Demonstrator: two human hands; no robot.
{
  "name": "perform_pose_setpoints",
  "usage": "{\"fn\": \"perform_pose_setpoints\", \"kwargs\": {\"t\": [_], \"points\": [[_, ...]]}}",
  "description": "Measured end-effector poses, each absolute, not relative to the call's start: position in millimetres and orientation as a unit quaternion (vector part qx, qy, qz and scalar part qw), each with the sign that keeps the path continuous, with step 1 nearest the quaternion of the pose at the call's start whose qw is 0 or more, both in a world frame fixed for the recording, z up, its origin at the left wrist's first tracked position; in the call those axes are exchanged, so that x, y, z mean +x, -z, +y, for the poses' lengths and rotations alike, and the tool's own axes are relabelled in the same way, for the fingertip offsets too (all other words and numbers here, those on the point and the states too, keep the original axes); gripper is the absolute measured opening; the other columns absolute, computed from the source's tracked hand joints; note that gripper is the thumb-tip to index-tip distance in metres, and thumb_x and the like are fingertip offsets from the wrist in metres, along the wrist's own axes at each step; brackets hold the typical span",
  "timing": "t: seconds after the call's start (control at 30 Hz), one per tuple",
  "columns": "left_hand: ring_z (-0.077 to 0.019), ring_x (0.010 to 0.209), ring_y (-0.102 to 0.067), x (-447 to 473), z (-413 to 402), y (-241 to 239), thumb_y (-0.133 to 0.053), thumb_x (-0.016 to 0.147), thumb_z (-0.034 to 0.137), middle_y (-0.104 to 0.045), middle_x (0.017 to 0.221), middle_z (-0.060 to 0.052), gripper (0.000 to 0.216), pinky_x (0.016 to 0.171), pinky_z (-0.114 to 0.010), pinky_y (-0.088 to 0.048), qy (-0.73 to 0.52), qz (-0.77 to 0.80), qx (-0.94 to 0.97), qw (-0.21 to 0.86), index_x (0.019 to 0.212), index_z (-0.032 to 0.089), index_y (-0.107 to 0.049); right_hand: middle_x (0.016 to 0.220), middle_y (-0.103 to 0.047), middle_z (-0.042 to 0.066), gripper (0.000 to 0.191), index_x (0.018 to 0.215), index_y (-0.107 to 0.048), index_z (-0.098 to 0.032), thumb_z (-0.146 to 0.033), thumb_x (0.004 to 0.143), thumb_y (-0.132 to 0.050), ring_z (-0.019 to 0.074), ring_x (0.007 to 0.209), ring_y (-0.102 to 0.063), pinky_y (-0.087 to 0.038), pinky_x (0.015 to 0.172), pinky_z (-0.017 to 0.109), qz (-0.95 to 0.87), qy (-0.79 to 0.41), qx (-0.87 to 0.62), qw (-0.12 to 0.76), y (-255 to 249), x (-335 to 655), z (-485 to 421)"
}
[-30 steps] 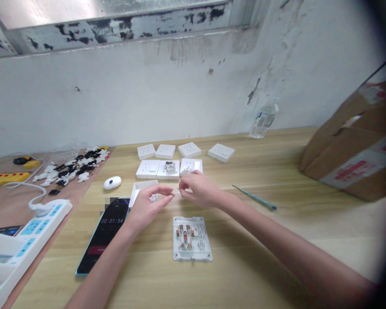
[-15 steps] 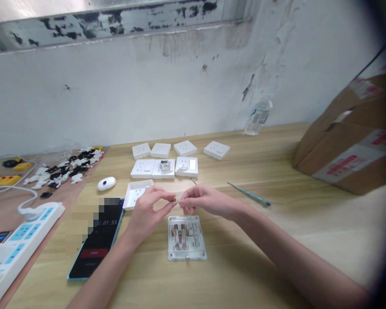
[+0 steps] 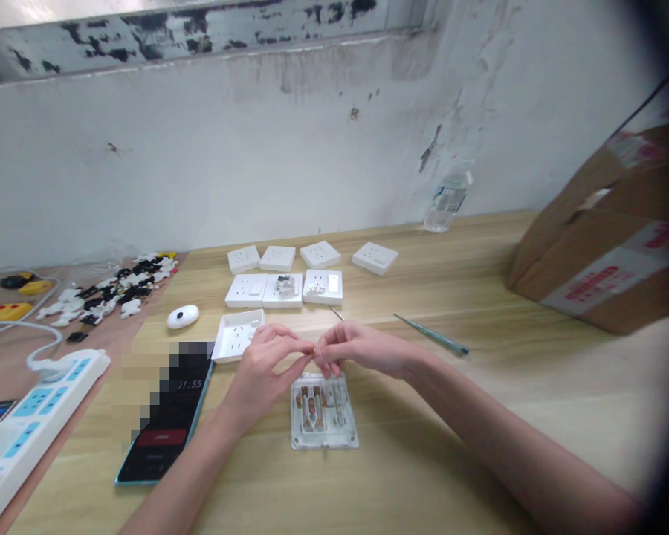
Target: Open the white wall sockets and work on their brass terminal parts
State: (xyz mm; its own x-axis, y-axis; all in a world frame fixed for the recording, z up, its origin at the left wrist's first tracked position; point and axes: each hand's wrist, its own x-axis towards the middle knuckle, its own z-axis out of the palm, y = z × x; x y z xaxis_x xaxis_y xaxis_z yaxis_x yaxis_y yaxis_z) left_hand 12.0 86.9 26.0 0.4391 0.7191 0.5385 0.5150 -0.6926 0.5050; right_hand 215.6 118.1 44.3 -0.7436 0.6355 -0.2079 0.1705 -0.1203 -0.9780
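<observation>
My left hand (image 3: 268, 371) pinches a small brass-coloured metal piece between thumb and fingertips, mostly covered by the fingers now. My right hand (image 3: 360, 348) meets it there, its fingertips closed against the same spot; whatever they grip is too small to make out. Just below both hands, an opened wall socket base (image 3: 334, 437) lies on the table with copper contacts showing inside. A white socket cover (image 3: 228, 345) rests, hollow side up, beyond my left hand.
Several white sockets (image 3: 246, 291) stand in two rows behind. A green screwdriver (image 3: 435, 334) lies right, a phone (image 3: 164, 423) and power strip (image 3: 50, 423) left. Loose black and white parts (image 3: 108, 297) are heaped back left; a cardboard box (image 3: 602, 253) stands right.
My two hands have come together, with the left fingertips moving right to touch the right ones. The brass piece that showed between the left fingers is now mostly hidden. The socket base stays put.
</observation>
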Motion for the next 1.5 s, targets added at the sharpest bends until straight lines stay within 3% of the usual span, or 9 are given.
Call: {"fn": "perform_pose_setpoints", "kwargs": {"t": [0.87,1.1,1.5], "points": [[-0.0203,0.091,-0.055,14,85,-25,-0.062,0.084,0.013,-0.070,0.090,-0.002,0.018,0.084,-0.038,-0.044,-0.406,0.356,0.829,0.148,0.098,0.022,-0.067,0.064,-0.059,0.001,0.023,0.066,-0.063,-0.013,-0.032,0.079,-0.063,0.0080,0.056,-0.047,-0.038,0.059,0.024,-0.623,-0.692,-0.314,0.185,-41,217,117],[-0.0206,0.092,-0.055,12,87,-24,-0.062,0.084,0.012,-0.071,0.094,-0.002,0.021,0.085,-0.039,-0.043,-0.398,0.366,0.829,0.146,0.102,0.023,-0.067,0.063,-0.059,0.001,0.029,0.075,-0.063,-0.014,-0.042,0.082,-0.061,0.0091,0.055,-0.049,-0.038,0.055,0.024,-0.635,-0.631,-0.360,0.264,-35,211,110],[-0.0201,0.088,-0.056,14,85,-24,-0.062,0.085,0.016,-0.070,0.091,-0.002,0.016,0.081,-0.038,-0.042,-0.395,0.387,0.820,0.147,0.099,0.023,-0.067,0.061,-0.058,0.001,0.032,0.075,-0.064,-0.013,-0.045,0.082,-0.060,0.0098,0.055,-0.051,-0.041,0.054,0.024,-0.638,-0.607,-0.379,0.285,-33,209,104]]}}
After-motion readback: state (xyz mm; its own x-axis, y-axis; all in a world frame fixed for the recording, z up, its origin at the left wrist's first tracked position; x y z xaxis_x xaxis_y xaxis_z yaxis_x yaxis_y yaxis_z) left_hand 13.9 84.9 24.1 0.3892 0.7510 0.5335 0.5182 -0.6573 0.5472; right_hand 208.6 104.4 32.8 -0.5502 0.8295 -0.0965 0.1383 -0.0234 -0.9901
